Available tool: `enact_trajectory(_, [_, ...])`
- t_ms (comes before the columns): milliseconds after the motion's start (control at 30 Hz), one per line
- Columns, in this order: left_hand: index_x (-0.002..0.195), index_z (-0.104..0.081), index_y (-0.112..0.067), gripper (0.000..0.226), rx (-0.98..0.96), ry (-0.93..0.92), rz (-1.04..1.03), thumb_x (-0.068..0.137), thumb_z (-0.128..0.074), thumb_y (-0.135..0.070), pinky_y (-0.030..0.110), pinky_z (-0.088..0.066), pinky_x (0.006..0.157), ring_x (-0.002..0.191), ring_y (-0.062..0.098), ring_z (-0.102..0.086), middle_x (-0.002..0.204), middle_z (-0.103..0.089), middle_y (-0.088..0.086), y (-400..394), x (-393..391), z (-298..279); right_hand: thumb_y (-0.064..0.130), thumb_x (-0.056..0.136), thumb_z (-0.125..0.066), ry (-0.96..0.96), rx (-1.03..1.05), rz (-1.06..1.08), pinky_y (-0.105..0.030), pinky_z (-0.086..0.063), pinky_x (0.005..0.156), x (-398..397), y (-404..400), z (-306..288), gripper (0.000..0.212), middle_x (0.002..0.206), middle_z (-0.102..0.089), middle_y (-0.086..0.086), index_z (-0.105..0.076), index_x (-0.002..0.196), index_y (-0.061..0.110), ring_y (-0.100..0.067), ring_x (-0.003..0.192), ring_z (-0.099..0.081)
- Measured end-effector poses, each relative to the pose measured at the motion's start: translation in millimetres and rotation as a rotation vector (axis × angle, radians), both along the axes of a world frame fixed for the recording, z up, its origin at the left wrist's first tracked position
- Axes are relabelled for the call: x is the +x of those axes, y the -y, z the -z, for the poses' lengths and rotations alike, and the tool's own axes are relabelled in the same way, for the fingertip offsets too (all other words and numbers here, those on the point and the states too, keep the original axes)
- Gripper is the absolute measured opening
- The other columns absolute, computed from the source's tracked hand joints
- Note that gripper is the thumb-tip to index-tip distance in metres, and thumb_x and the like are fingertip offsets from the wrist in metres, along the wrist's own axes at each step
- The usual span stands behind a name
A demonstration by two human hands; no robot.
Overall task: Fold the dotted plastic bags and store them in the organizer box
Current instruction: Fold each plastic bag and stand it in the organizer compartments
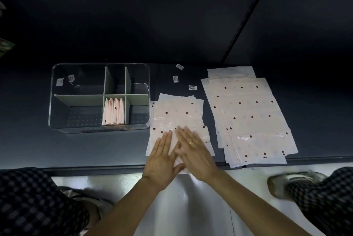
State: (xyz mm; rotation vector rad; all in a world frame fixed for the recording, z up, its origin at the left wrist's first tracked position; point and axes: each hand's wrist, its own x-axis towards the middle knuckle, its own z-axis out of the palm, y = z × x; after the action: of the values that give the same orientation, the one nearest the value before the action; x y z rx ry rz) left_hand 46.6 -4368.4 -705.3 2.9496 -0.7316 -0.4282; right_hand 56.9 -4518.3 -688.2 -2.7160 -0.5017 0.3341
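A pale pink dotted plastic bag (pixel 177 115) lies flat on the dark surface, on top of a small pile, right of the clear organizer box (pixel 57 102). My left hand (pixel 162 157) presses flat on the bag's near part with straight fingers. My right hand (pixel 193 151), blurred and wearing a ring, lies flat on the bag beside it, partly crossing over the left fingers. Several folded dotted bags (pixel 114 111) stand upright in the box's middle front compartment. A larger stack of unfolded dotted bags (pixel 248 117) lies further right.
Grey dividers split the box into compartments; two small tags (pixel 65 80) lie in the back left one. Three small labels (pixel 176 78) lie on the surface behind the bags. The dark surface's front edge (pixel 95 168) runs just below my hands. My shoe (pixel 280 182) shows at right.
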Motion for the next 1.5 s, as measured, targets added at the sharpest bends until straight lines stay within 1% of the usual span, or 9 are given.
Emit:
enact_trajectory(333, [0.143, 0.024, -0.033, 0.069, -0.017, -0.013, 0.122, 0.088, -0.001, -0.066, 0.039, 0.021, 0.112, 0.137, 0.024, 0.033, 0.152, 0.030, 0.010, -31.4, 6.7, -4.8, 0.064, 0.086, 0.000, -0.094, -0.211, 0.051, -0.025, 0.014, 0.115, -4.7, 45.0, 12.3, 0.070, 0.149, 0.030, 0.012, 0.029, 0.139, 0.028, -0.005, 0.140, 0.025])
enact_trajectory(500, [0.149, -0.002, -0.036, 0.062, -0.099, -0.030, 0.052, 0.093, -0.007, -0.060, 0.034, 0.017, 0.115, 0.144, 0.021, 0.019, 0.158, 0.015, 0.006, -31.3, 9.6, -10.1, 0.034, 0.094, -0.054, 0.112, -0.172, 0.116, -0.033, -0.025, 0.116, 0.3, 58.5, -2.2, 0.058, 0.152, -0.029, -0.005, -0.037, 0.142, 0.006, -0.020, 0.139, -0.034])
enact_trajectory(567, [0.148, -0.019, -0.034, 0.054, -0.133, -0.032, 0.000, 0.098, -0.017, -0.054, 0.032, 0.009, 0.117, 0.146, 0.019, 0.005, 0.159, 0.001, 0.006, -26.7, 12.4, -14.8, 0.011, 0.064, -0.085, 0.250, -0.172, 0.047, -0.039, -0.055, 0.087, 7.9, 59.5, -11.4, 0.051, 0.121, -0.063, -0.014, -0.068, 0.111, 0.001, -0.027, 0.105, -0.065])
enact_trajectory(667, [0.146, -0.026, -0.031, 0.052, -0.143, -0.033, -0.087, 0.098, -0.024, -0.052, 0.033, -0.005, 0.118, 0.144, 0.018, -0.013, 0.157, -0.017, 0.006, -16.3, 17.7, -22.9, 0.001, 0.039, -0.090, 0.383, -0.201, -0.035, -0.033, -0.059, 0.064, 19.8, 63.9, -22.2, 0.048, 0.091, -0.074, -0.007, -0.076, 0.084, 0.010, -0.022, 0.076, -0.071])
enact_trajectory(767, [0.143, -0.032, -0.031, 0.052, -0.130, 0.002, -0.134, 0.097, -0.030, -0.054, 0.032, -0.019, 0.113, 0.134, 0.019, -0.032, 0.144, -0.040, 0.002, -6.4, 25.8, -34.3, 0.005, 0.064, -0.082, 0.271, 0.001, 0.012, -0.028, -0.054, 0.072, 32.2, 62.2, -39.5, 0.022, 0.088, -0.070, -0.006, -0.075, 0.084, 0.011, -0.019, 0.083, -0.067])
enact_trajectory(900, [0.095, -0.063, -0.023, 0.023, -0.364, 0.023, -0.286, 0.096, -0.044, -0.037, 0.030, -0.036, 0.073, 0.090, 0.021, -0.057, 0.090, -0.066, -0.002, 9.0, 35.8, -62.8, 0.013, 0.086, -0.063, -0.104, 0.322, 0.274, -0.021, -0.042, 0.080, 46.4, 54.6, -64.8, 0.015, 0.100, -0.060, -0.005, -0.069, 0.097, 0.022, -0.014, 0.089, -0.057])
enact_trajectory(1067, [0.038, -0.044, -0.021, 0.056, -1.171, -0.422, -0.820, 0.091, -0.061, -0.017, 0.021, -0.028, 0.044, 0.039, 0.003, -0.034, 0.037, -0.038, -0.011, 21.7, 43.8, -94.2, 0.023, 0.090, -0.061, -0.227, 0.927, 0.710, -0.020, -0.048, 0.085, 51.2, 38.6, -88.9, 0.029, 0.096, -0.067, 0.003, -0.052, 0.118, 0.022, -0.009, 0.092, -0.061])
enact_trajectory(1300, [0.088, -0.069, -0.007, 0.014, -1.442, -0.749, -1.166, 0.089, -0.065, -0.021, 0.018, -0.048, 0.056, 0.059, 0.013, -0.061, 0.072, -0.068, 0.003, 18.4, 40.8, -108.9, 0.023, 0.088, -0.063, -0.455, 0.958, 0.716, -0.023, -0.054, 0.072, 23.5, 15.3, -80.1, 0.009, 0.079, -0.069, 0.000, -0.070, 0.090, 0.016, -0.007, 0.068, -0.063])
enact_trajectory(1500, [0.090, -0.070, -0.007, 0.015, -1.470, -0.819, -1.162, 0.090, -0.063, -0.020, 0.017, -0.049, 0.049, 0.051, 0.008, -0.063, 0.068, -0.070, 0.002, 14.8, 37.6, -108.5, 0.016, 0.085, -0.067, -0.456, 0.993, 0.762, -0.026, -0.055, 0.071, 22.1, 10.1, -79.5, 0.008, 0.080, -0.069, -0.006, -0.069, 0.090, 0.010, -0.013, 0.068, -0.062])
